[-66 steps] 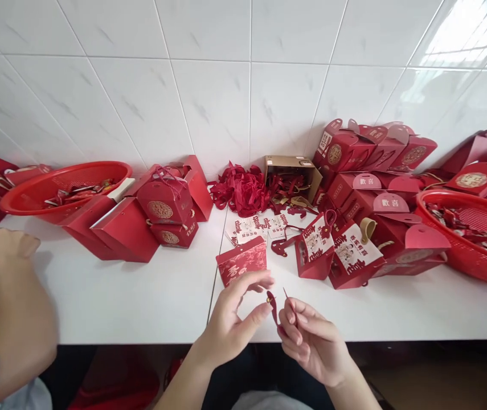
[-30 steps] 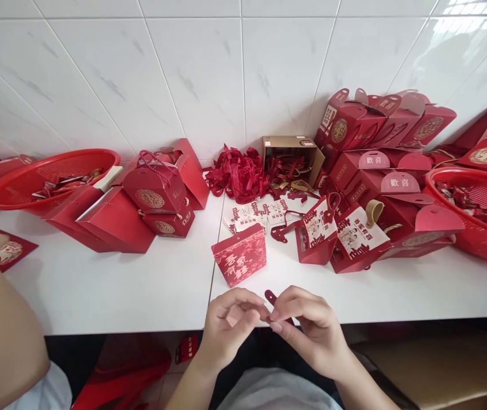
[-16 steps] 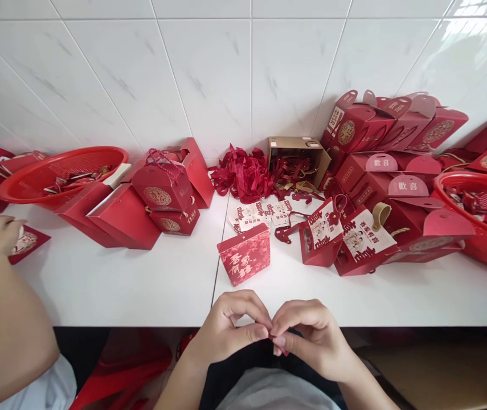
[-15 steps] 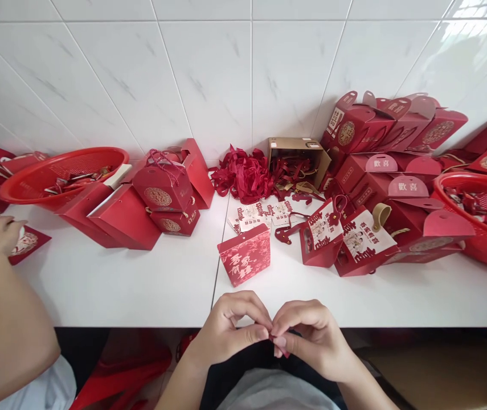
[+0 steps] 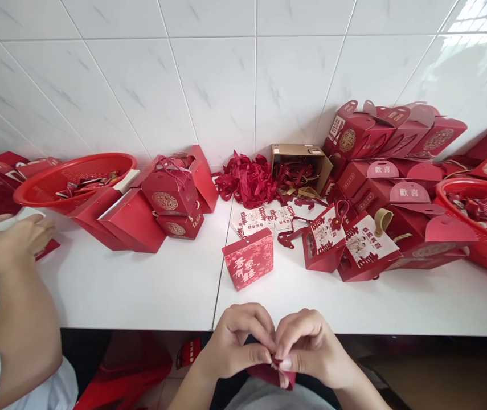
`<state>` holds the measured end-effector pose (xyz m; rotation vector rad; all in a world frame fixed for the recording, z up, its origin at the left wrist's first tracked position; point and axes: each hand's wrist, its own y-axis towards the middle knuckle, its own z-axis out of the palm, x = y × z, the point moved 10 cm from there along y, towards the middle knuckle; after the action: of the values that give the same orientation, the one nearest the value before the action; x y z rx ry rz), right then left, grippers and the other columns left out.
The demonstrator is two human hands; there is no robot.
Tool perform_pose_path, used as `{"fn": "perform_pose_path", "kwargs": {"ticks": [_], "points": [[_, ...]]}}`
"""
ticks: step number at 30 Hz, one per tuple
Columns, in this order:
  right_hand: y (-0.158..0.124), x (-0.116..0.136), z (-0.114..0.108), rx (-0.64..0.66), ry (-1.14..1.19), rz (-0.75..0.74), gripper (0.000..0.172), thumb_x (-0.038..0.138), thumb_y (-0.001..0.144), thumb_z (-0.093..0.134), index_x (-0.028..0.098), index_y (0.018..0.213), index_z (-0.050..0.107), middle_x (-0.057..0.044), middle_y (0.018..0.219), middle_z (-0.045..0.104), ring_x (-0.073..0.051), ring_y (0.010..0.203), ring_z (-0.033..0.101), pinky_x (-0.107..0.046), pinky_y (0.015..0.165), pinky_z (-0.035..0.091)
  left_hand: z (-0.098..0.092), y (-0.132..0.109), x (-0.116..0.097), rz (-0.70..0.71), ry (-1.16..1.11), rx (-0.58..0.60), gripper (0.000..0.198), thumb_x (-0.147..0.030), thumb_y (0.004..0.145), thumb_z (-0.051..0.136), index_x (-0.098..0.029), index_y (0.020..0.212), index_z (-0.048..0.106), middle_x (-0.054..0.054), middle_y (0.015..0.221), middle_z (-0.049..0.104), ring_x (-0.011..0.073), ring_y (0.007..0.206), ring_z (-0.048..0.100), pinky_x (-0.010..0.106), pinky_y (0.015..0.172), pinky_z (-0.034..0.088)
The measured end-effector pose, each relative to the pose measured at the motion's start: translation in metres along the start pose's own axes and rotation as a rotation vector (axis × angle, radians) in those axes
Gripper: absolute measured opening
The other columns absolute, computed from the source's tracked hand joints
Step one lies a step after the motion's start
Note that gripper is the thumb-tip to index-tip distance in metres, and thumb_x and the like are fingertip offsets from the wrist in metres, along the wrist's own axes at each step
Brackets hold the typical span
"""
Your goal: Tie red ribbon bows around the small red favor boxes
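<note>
Dark red strap [image 5: 264, 373] bends between a person's left hand [image 5: 243, 341] and right hand [image 5: 311, 348], both closed in a fingertip pinch on it, in front of the near edge of a white table [image 5: 166, 296]. Just beyond the hands, a floral-patterned red box [image 5: 249, 261] stands on the tabletop, near a spread of printed white cards [image 5: 254, 221]. Behind the cards, against a marbled tile wall [image 5: 213, 85], a heap of crimson ribbon [image 5: 247, 181] sits beside an open cardboard carton [image 5: 297, 149] filled with more straps. Stacked red gift boxes [image 5: 367, 136] crowd the right side, next to a red plastic basket [image 5: 461, 245] of small packets. At left, a cord-handled red box [image 5: 170, 191] rests atop another, while a co-worker's hand [image 5: 16, 242] reaches over the table; its grip cannot be made out.
</note>
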<state>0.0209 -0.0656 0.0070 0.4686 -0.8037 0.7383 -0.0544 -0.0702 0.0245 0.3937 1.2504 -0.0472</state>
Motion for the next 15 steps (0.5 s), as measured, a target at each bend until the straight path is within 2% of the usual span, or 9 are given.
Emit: {"fn": "perform_pose_path", "kwargs": {"ticks": [3,5,9,12,15], "points": [[0.0,-0.007,0.003,0.041,0.054,0.038,0.013,0.007,0.071,0.079,0.019,0.078,0.08,-0.003,0.071,0.071,-0.014,0.052,0.071,-0.018,0.048,0.057,0.003,-0.004,0.004,-0.009,-0.081,0.0,0.009,-0.033,0.075,0.08,-0.024,0.078,0.08,0.004,0.067,0.059,0.0138,0.064,0.058,0.026,0.06,0.045],[0.001,-0.008,0.003,0.046,0.062,0.031,0.015,0.005,0.07,0.079,0.018,0.077,0.08,-0.003,0.07,0.07,-0.014,0.052,0.071,-0.018,0.047,0.057,0.005,-0.007,0.007,-0.01,-0.085,-0.02,0.013,-0.033,0.079,0.076,-0.021,0.076,0.077,0.003,0.07,0.057,0.0124,0.065,0.056,0.025,0.062,0.044],[0.003,-0.005,0.0,0.043,0.008,0.016,0.017,0.003,0.072,0.077,0.019,0.078,0.081,-0.002,0.067,0.068,-0.012,0.053,0.07,-0.016,0.049,0.055,0.006,-0.013,0.02,-0.058,-0.198,-0.124,0.014,-0.032,0.085,0.07,-0.022,0.092,0.063,0.002,0.089,0.05,0.0109,0.076,0.052,0.023,0.068,0.044],[0.003,-0.007,0.004,0.082,-0.007,0.039,0.017,0.004,0.074,0.077,0.02,0.079,0.081,-0.002,0.065,0.068,-0.011,0.053,0.07,-0.016,0.05,0.054,0.018,-0.014,0.036,-0.163,-0.394,-0.097,0.031,-0.036,0.082,0.073,-0.026,0.101,0.051,0.001,0.099,0.044,0.0097,0.076,0.05,0.022,0.065,0.043],[0.003,-0.007,0.007,0.107,-0.005,0.037,0.016,0.007,0.075,0.077,0.021,0.079,0.081,-0.002,0.064,0.067,-0.011,0.053,0.069,-0.017,0.051,0.054,0.023,-0.016,0.045,-0.264,-0.374,-0.058,0.042,-0.043,0.077,0.076,-0.024,0.103,0.049,0.002,0.099,0.045,0.0112,0.077,0.05,0.023,0.064,0.043]]}}
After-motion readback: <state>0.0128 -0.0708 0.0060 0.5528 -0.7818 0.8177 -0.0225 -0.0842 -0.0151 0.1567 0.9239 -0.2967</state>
